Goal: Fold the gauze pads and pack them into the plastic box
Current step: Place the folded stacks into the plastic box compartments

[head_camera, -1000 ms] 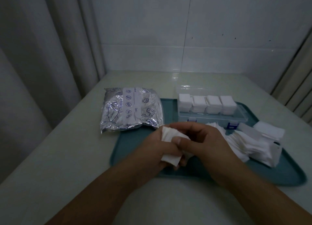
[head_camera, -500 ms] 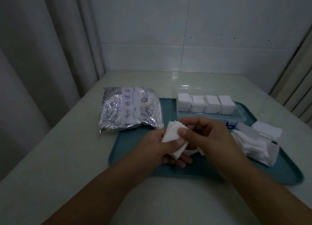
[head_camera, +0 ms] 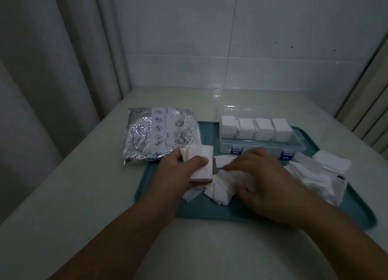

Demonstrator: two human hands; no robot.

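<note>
My left hand [head_camera: 180,172] grips a stack of folded white gauze pads [head_camera: 202,164] above the left part of the teal tray [head_camera: 159,197], thumb across the top. My right hand [head_camera: 264,178] lies fingers-down on loose unfolded gauze pads [head_camera: 220,192] in the tray's middle; its fingertips are blurred. A clear plastic box [head_camera: 260,147] with blue latches stands at the tray's far side, holding several stacks of folded pads [head_camera: 255,128]. More loose pads [head_camera: 319,174] are heaped on the tray's right side.
A silver foil bag [head_camera: 159,134] with blue fish drawings lies left of the box, partly on the tray's corner. The tray sits on a pale table [head_camera: 73,195] against a tiled wall. A curtain [head_camera: 52,69] hangs at the left.
My hands have parted. The left hand kept the folded stack and shifted slightly left. The right hand let go of it and moved down onto the loose pads in the tray.
</note>
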